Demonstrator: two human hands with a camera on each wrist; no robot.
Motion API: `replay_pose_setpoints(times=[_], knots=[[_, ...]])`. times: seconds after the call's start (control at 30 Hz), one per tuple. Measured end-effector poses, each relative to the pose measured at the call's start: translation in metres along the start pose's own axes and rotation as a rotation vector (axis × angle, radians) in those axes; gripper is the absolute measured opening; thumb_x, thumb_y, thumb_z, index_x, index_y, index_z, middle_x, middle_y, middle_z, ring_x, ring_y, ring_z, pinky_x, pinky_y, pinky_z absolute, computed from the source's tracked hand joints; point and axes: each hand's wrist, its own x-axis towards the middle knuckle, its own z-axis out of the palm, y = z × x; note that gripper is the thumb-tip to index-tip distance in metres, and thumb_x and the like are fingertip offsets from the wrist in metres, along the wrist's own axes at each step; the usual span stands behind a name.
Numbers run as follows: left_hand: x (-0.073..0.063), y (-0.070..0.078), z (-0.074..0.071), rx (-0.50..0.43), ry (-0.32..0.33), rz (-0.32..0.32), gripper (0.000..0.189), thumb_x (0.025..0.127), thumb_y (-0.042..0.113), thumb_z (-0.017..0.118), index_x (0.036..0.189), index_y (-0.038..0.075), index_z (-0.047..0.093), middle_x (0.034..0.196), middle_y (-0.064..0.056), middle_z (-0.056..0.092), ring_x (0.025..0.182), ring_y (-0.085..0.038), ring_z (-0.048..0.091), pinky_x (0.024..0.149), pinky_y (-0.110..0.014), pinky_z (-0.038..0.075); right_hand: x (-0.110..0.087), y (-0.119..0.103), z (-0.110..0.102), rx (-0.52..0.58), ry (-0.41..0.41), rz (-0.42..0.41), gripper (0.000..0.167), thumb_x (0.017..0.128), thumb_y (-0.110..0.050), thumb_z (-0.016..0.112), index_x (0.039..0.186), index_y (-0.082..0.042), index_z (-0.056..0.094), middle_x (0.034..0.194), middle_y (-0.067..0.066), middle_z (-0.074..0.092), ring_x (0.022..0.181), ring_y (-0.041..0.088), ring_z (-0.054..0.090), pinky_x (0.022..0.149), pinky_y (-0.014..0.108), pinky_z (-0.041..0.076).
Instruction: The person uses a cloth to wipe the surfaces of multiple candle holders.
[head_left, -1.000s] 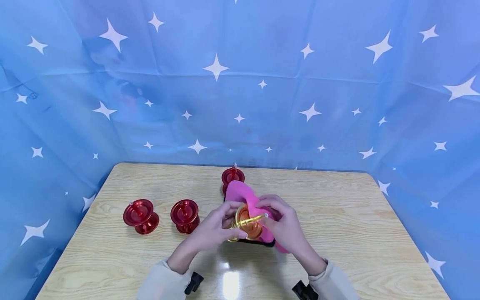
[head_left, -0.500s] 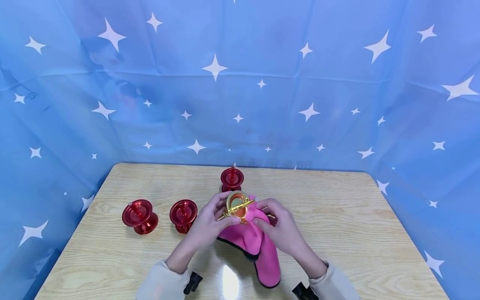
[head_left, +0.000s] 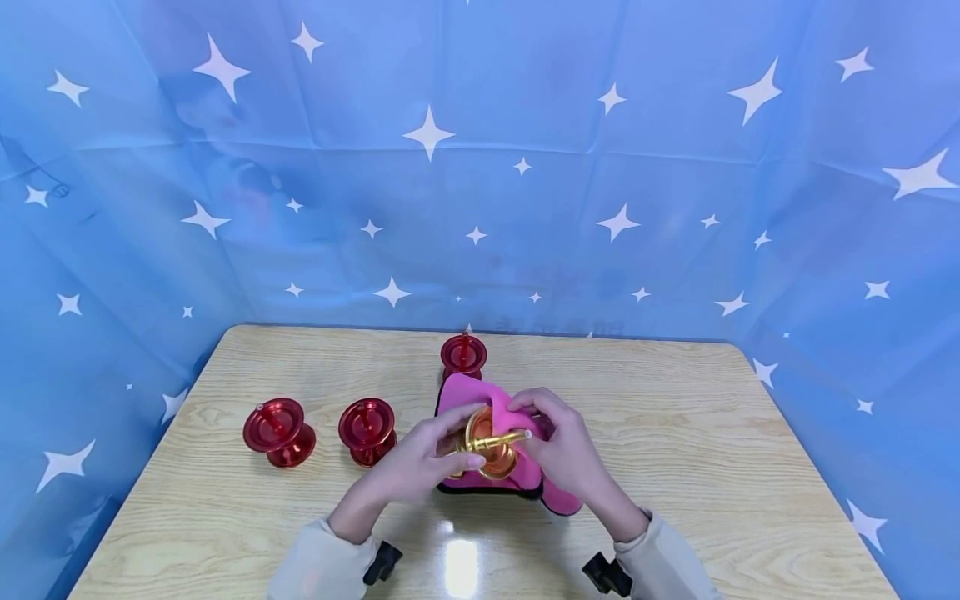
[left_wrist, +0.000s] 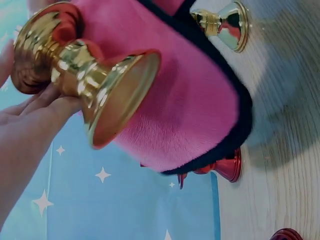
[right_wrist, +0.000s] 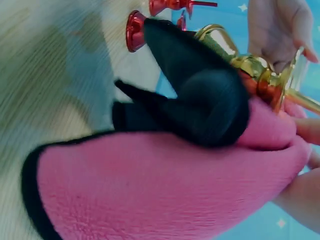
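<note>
My left hand (head_left: 420,457) grips a shiny gold candle holder (head_left: 501,441) by its stem, tilted so its spike points right. In the left wrist view its flared hollow foot (left_wrist: 125,95) faces the camera side. My right hand (head_left: 568,446) pinches a pink cloth (head_left: 467,392) with black edging and presses it at the holder's dish. The cloth hangs behind and below the holder, and its dark underside (right_wrist: 212,107) shows folded over in the right wrist view. Part of the dish is hidden by cloth and fingers.
Two red candle holders, one at far left (head_left: 281,429) and one nearer (head_left: 367,429), stand on the wooden table (head_left: 712,467). A third red holder (head_left: 463,354) stands behind the cloth. The left wrist view also shows another gold foot (left_wrist: 235,27) past the cloth.
The gold holder went up and away, then came back nearer the body. The cloth swung down, its end dangling, and now spreads up behind the holder again. The red holders stayed put.
</note>
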Motion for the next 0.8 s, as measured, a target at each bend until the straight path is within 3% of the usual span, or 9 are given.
replay_pose_setpoints(times=[0.17, 0.27, 0.37, 0.47, 0.63, 0.73, 0.8], knots=[[0.001, -0.001, -0.002, -0.14, 0.154, -0.019, 0.056, 0.09, 0.007, 0.057, 0.137, -0.001, 0.03, 0.131, -0.022, 0.043, 0.118, -0.031, 0.046, 0.089, -0.027, 0.046, -0.002, -0.007, 0.0, 0.098, -0.004, 0.167, 0.022, 0.079, 0.006, 0.065, 0.098, -0.003, 0.057, 0.096, 0.01, 0.058, 0.085, 0.021, 0.061, 0.069, 0.024, 0.052], [0.002, -0.001, -0.001, -0.159, 0.203, -0.007, 0.053, 0.091, 0.009, 0.055, 0.136, -0.001, 0.028, 0.131, -0.024, 0.043, 0.121, -0.032, 0.043, 0.095, -0.027, 0.041, -0.003, -0.009, 0.002, 0.166, 0.019, 0.228, 0.02, 0.082, 0.002, 0.064, 0.1, -0.003, 0.056, 0.102, 0.012, 0.056, 0.093, 0.024, 0.06, 0.075, 0.027, 0.052], [0.003, -0.001, 0.001, -0.097, 0.203, 0.016, 0.053, 0.093, 0.011, 0.052, 0.137, -0.001, 0.026, 0.131, -0.024, 0.043, 0.12, -0.032, 0.044, 0.096, -0.028, 0.04, -0.004, -0.01, 0.002, 0.199, 0.057, 0.258, 0.019, 0.082, 0.003, 0.064, 0.099, -0.002, 0.056, 0.104, 0.012, 0.056, 0.098, 0.026, 0.058, 0.079, 0.027, 0.051], [0.004, -0.002, 0.003, 0.042, 0.207, 0.029, 0.063, 0.09, 0.015, 0.058, 0.142, 0.002, 0.024, 0.133, -0.019, 0.042, 0.12, -0.028, 0.045, 0.096, -0.03, 0.04, -0.005, -0.011, 0.004, 0.207, 0.077, 0.285, 0.02, 0.081, 0.003, 0.065, 0.098, -0.001, 0.057, 0.105, 0.012, 0.057, 0.1, 0.026, 0.058, 0.08, 0.026, 0.05], [0.006, -0.004, 0.01, 0.278, 0.314, 0.006, 0.086, 0.074, 0.023, 0.076, 0.143, 0.012, 0.027, 0.129, -0.007, 0.041, 0.113, -0.019, 0.047, 0.096, -0.037, 0.041, -0.008, -0.011, 0.008, 0.213, 0.106, 0.302, 0.021, 0.079, 0.005, 0.066, 0.097, 0.0, 0.057, 0.103, 0.012, 0.057, 0.097, 0.025, 0.058, 0.078, 0.024, 0.05], [0.006, -0.004, 0.014, 0.301, 0.391, -0.009, 0.087, 0.071, 0.022, 0.079, 0.142, 0.011, 0.031, 0.124, -0.007, 0.044, 0.109, -0.019, 0.048, 0.094, -0.04, 0.042, -0.009, -0.012, 0.011, 0.205, 0.124, 0.277, 0.021, 0.078, 0.008, 0.066, 0.096, 0.001, 0.057, 0.1, 0.013, 0.057, 0.093, 0.024, 0.059, 0.075, 0.023, 0.051], [0.007, -0.004, 0.015, 0.208, 0.411, -0.019, 0.086, 0.072, 0.016, 0.078, 0.141, 0.008, 0.029, 0.125, -0.01, 0.045, 0.112, -0.023, 0.048, 0.095, -0.036, 0.042, -0.009, -0.012, 0.012, 0.192, 0.13, 0.249, 0.021, 0.077, 0.009, 0.065, 0.095, 0.001, 0.057, 0.097, 0.012, 0.058, 0.09, 0.021, 0.059, 0.074, 0.023, 0.051]])
